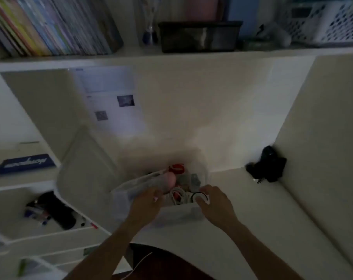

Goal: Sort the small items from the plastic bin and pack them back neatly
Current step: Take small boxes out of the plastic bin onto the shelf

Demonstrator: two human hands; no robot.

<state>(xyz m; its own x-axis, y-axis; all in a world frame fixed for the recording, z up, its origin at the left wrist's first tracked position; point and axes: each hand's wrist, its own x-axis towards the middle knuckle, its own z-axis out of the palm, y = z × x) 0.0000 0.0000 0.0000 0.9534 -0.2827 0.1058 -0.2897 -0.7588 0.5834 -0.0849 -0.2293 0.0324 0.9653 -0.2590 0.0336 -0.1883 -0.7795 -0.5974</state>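
Dim, blurred view. Translucent rectangular plastic bin (177, 216) sits on the pale surface (242, 219), directly ahead of the person.

Left hand (146, 204) at the bin's left rim, fingers curled shut on a clear plastic bag (131, 183) that runs up-right across the bin.

Right hand (214, 201) at the right rim, fingers pinching a small round white item with a dark ring (200, 197).

Coiled white cable (179, 196) lies between the hands, just left of the right fingers; the right hand is nearer.

Also inside: a red piece (177, 168) at the far end and greyish bits, too blurred to name.

Sorting appears barely begun.
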